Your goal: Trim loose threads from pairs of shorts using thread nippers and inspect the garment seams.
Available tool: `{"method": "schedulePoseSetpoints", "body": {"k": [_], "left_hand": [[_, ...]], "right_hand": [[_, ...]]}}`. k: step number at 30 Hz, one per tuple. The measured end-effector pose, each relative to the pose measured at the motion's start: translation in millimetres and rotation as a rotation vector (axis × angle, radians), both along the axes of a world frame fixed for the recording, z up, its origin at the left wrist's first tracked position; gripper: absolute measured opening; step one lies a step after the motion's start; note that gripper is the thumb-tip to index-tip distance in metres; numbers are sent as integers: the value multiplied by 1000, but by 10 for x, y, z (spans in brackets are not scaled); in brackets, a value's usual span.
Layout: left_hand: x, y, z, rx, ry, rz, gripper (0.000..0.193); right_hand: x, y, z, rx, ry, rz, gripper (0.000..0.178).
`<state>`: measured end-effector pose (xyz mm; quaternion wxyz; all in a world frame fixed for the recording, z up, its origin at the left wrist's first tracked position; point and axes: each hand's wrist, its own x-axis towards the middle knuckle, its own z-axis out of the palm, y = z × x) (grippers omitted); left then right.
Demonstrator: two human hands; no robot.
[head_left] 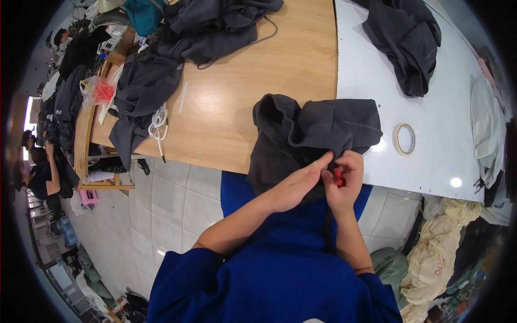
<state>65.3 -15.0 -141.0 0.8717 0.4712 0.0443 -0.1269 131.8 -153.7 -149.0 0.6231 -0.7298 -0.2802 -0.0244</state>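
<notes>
A dark grey garment (pixel 318 126) lies bunched at the near edge where the wooden and white tabletops meet, part of it hanging over the edge toward my lap. My left hand (pixel 301 185) grips its near edge, the fingertips partly hidden by cloth. Close beside it, my right hand (pixel 344 183) is closed around a small red tool (pixel 338 176); only bits of red show between the fingers, so its exact kind is hidden. The fingertips of both hands nearly meet at the fabric.
More dark grey garments (pixel 215 24) cover the wooden table's far left, with a coiled white cord (pixel 158 124) hanging there. A tape roll (pixel 404 139) and another dark garment (pixel 406 43) lie on the white tabletop (pixel 366 70). Cream cloth (pixel 439 250) is heaped at right. People work at far left.
</notes>
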Motion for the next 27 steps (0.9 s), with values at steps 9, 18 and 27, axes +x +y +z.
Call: {"method": "schedulePoseSetpoints", "body": {"k": [9,18,27], "left_hand": [[-50,464,92,336,30,662,33],[136,676,-230,657,258,471,25],[-186,650,-178,-431,207,478,30]], "right_hand": [[166,-323,-215,3,458,-171,7],[79,-201,-137,-14,424,-130,11],[105,-268,-74,35,719,-207,10]]}}
